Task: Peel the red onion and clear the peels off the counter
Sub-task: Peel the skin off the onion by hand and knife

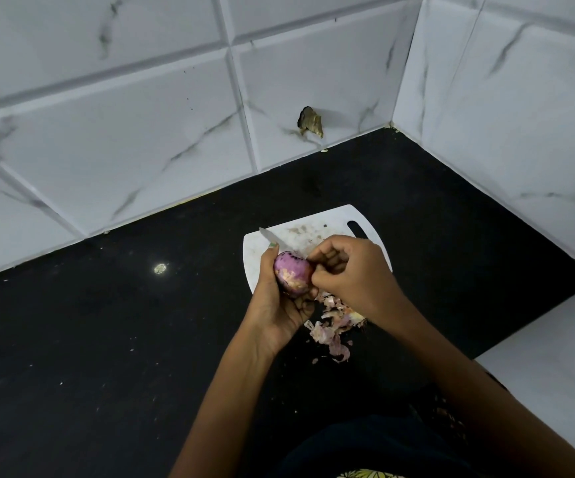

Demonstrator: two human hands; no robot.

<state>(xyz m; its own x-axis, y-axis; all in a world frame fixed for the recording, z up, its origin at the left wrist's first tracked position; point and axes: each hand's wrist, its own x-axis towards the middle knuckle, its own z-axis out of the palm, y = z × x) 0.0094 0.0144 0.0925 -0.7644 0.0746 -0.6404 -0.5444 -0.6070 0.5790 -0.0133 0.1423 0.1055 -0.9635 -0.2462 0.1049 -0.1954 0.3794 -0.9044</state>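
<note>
Red onion gripped in left hand, right hand fingers pinching it

My left hand wraps the onion, so its underside and far side are out of sight. The knife shows only its blade tip beyond my fingers; the handle is covered. Behind my grip, the cutting board's near edge is hidden. My right hand's fingertips are tucked under; what they pinch I can't tell. Its wrist covers part of the peels.
</note>
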